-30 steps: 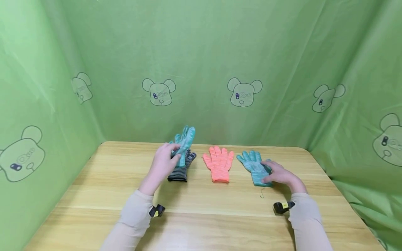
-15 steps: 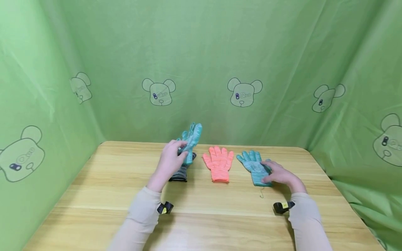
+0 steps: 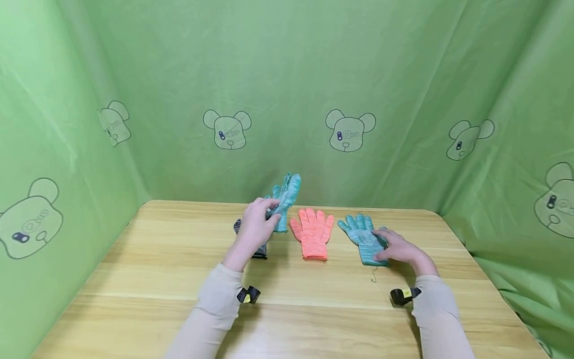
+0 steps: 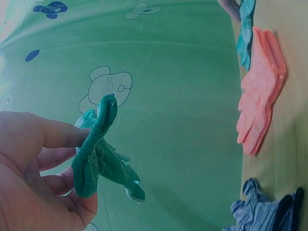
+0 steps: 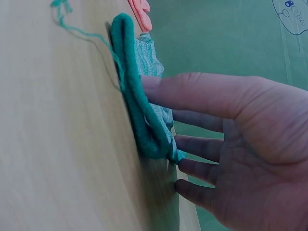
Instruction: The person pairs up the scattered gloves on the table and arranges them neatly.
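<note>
My left hand [image 3: 257, 224] pinches a teal knit glove [image 3: 287, 197] near its cuff, thumb on one side and fingers on the other. The glove is raised off the table with its fingers pointing up and away. On the table at the right lies another teal glove [image 3: 360, 238], palm area flat. My right hand [image 3: 401, 248] rests on that glove's right side; in the right wrist view its thumb touches the glove by the cuff [image 5: 139, 106] and the fingers reach out fairly straight. Between the hands lies a coral-orange glove [image 3: 312, 234].
A dark grey striped glove [image 3: 261, 251] lies at the left, partly hidden under my left hand. From the right teal glove's cuff trails a loose thread [image 3: 374, 275]. Green printed curtains [image 3: 287, 89] stand close behind the wooden table [image 3: 314, 319] and along both sides.
My left hand has carried the teal glove to the right and slightly up, from over the dark grey glove towards the coral-orange one. My right hand has stayed in place.
</note>
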